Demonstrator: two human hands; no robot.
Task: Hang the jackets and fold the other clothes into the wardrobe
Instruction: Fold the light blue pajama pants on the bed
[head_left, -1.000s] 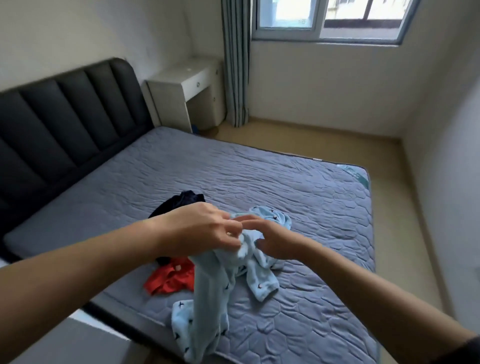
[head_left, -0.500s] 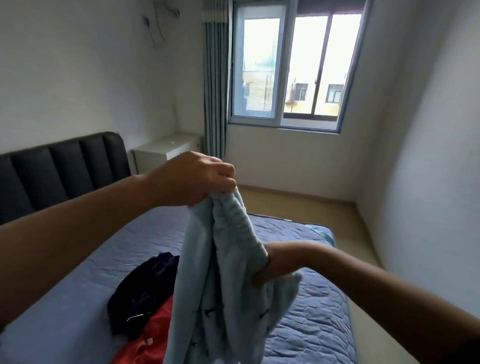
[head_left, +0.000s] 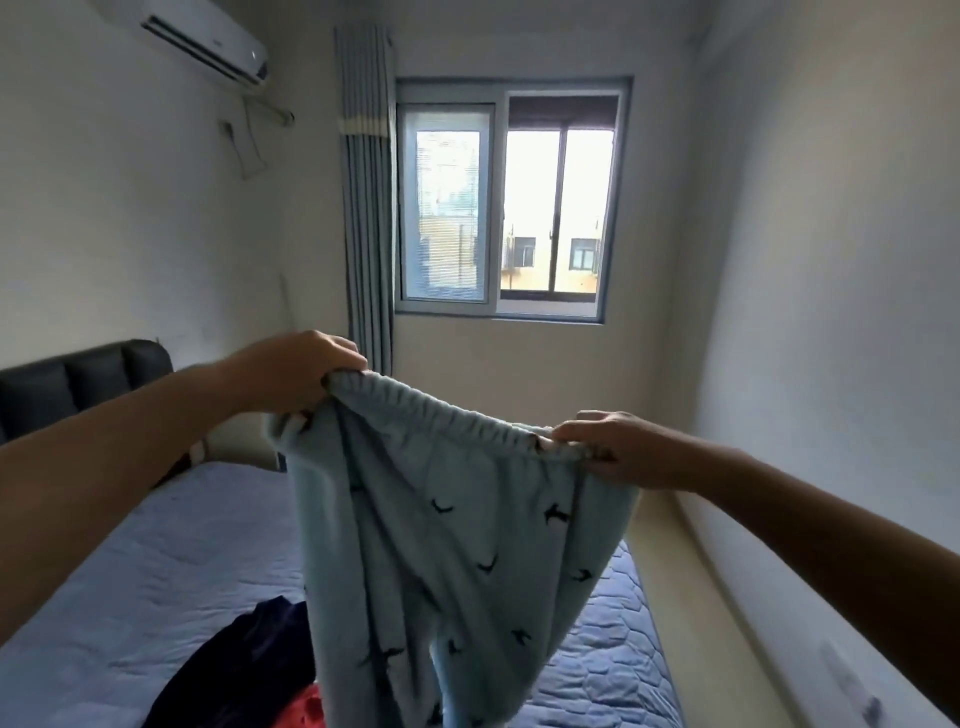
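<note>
The left hand pinches the left end of the elastic waistband and the right hand grips the right end, so the light-blue fleece trousers hang spread above the bed. They look soft, floppy and light, so the waistband corners are the right hold. That's one pair aloft, with one dark garment and one red garment lying below.

A bed with a blue-grey quilted mattress fills the near left. Its dark padded headboard stands against the left wall. High on that wall hangs a white air conditioner, with a short white pipe just under it. The far wall holds a grey-framed sliding window, and a yellow building shows through it. A grey curtain hangs gathered just left of the window. A strip of beige floor runs between the bed and the right wall.
</note>
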